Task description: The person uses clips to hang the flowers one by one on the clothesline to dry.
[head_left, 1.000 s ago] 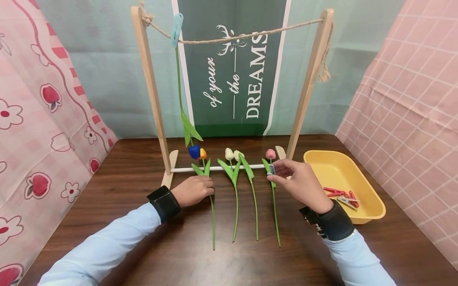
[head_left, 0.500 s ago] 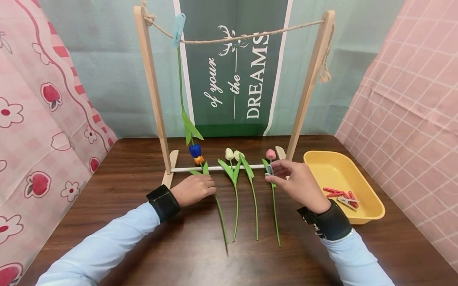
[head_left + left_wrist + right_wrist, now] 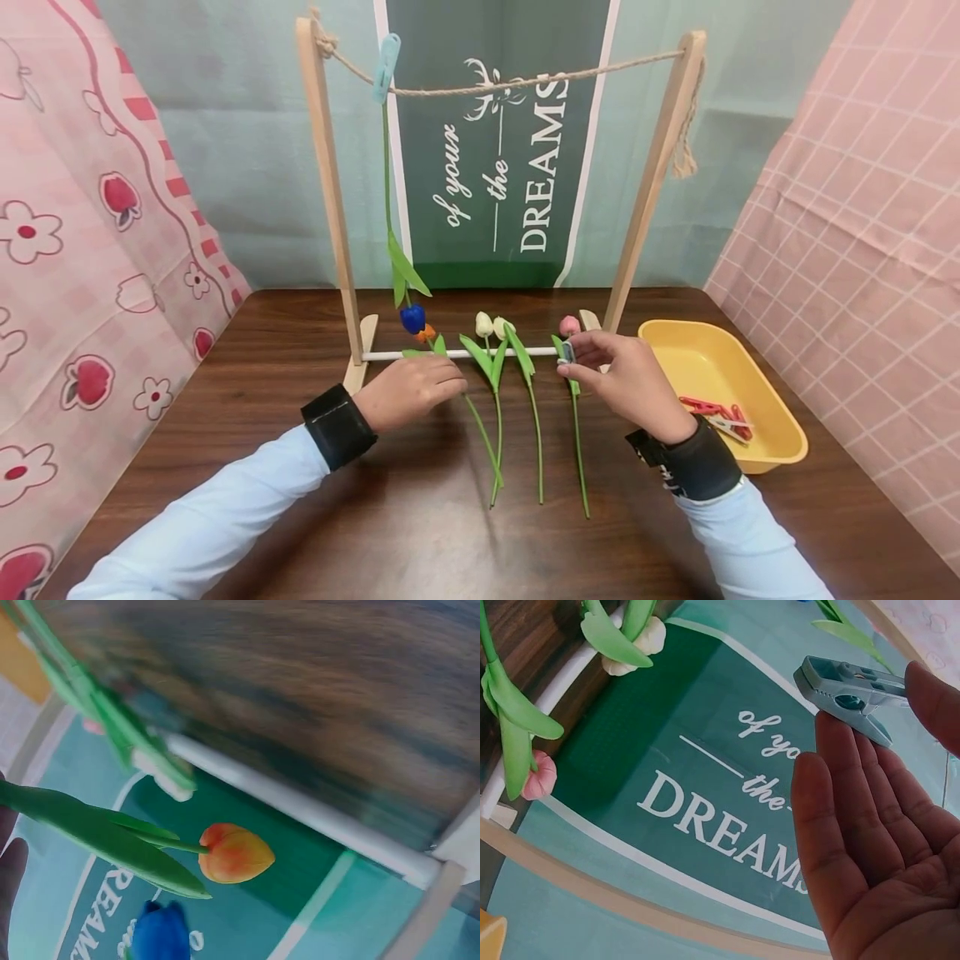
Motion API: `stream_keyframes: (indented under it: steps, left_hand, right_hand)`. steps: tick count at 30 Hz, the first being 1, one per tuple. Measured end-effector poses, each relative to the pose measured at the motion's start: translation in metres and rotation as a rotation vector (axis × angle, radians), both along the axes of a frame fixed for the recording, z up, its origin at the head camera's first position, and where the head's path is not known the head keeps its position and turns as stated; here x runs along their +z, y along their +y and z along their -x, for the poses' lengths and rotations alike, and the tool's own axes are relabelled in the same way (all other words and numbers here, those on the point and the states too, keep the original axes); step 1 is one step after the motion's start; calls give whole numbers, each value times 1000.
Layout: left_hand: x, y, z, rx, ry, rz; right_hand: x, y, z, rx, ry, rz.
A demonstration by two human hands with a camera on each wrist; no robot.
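In the head view my left hand (image 3: 412,390) grips the stem of an orange-yellow artificial tulip (image 3: 237,853), its bloom hanging free of the table in the left wrist view. My right hand (image 3: 630,383) pinches a grey-blue clothespin (image 3: 851,694) between thumb and fingers, above the leaves of a pink tulip (image 3: 569,326). Two white tulips, one with its bloom here (image 3: 483,325), lie between the hands. A blue tulip (image 3: 412,318) hangs head down from a twine line (image 3: 487,89), held there by a light blue clothespin (image 3: 386,67).
Wooden posts, left (image 3: 330,183) and right (image 3: 652,192), carry the twine, with a white rod (image 3: 386,356) joining their feet. At the right stands a yellow bin (image 3: 787,437) with several red and white clothespins (image 3: 723,417). Patterned cloths and a green banner (image 3: 442,167) surround the table.
My left hand has raised the orange tulip off the table, its stem end swinging right across a white tulip's stem. The right hand stays nearly in place with its clothespin. The head view has shifted slightly.
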State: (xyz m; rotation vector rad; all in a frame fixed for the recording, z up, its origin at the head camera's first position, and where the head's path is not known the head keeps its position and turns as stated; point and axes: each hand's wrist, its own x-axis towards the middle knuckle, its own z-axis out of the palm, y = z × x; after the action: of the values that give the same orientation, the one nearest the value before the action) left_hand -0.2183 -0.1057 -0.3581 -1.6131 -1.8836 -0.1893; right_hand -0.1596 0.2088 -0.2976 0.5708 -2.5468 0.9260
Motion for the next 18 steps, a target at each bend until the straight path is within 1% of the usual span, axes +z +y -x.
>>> stream_keyframes:
  steps: [2,5,11,15,18]
  left_hand:
    - [6,2,-3,1,0,-26]
    - [15,4,-8,-8,-20,-68]
    - [34,9,-15,-31,-94,-184]
    - [43,13,-17,-49,-149,-253]
    - [47,15,-18,-56,-194,-296]
  right_hand:
    - [2,0,1,7,10,-3]
    - [6,0,2,20,15,-1]
    - [20,1,3,16,44,12]
    - [30,0,5,22,72,46]
    - [37,-1,7,28,84,69]
